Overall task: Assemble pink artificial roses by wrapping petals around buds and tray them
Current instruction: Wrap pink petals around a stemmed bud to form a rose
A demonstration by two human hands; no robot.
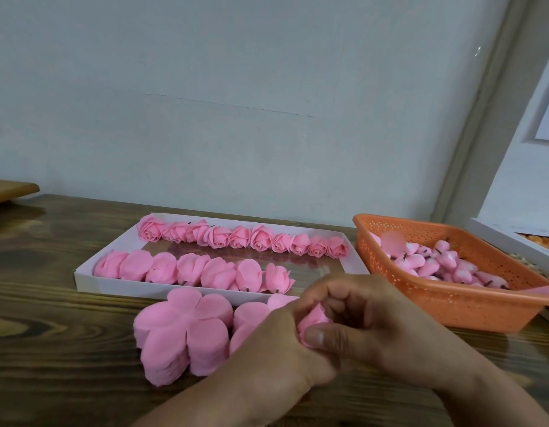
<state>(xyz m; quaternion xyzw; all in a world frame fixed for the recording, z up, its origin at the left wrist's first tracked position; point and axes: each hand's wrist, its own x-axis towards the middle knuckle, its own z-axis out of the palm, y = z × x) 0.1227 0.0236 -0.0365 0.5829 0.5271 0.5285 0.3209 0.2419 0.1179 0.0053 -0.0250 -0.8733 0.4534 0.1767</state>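
A: Head view: which step is in hand?

B: A rose (313, 326) is being wrapped. It is held above the surface (66, 303), just in front of the tray (82, 280), pinched between both hands. The grip of the left hand (276, 343) is closed on its near side, and the fingers of the right hand (374, 315) are curled over its far side. Whether the petal layer is fully closed cannot be told; most of the flower is hidden.

A: What is called for next?

B: Probably the petals are to be pressed snug around the bud, then the rose is to be set at the free right end of the tray's near row (193, 269), beside the last flower.

A: And around it?

B: A stack of petal cut-outs (180, 331) lies just left of the hands, a second stack (248, 318) partly hidden behind the left hand. A full far row (242, 238) of finished roses sits behind. Buds (445, 266) are heaped in the orange basket (452, 306) to the right. Nothing blocks the path to the tray, though the near row could be knocked.
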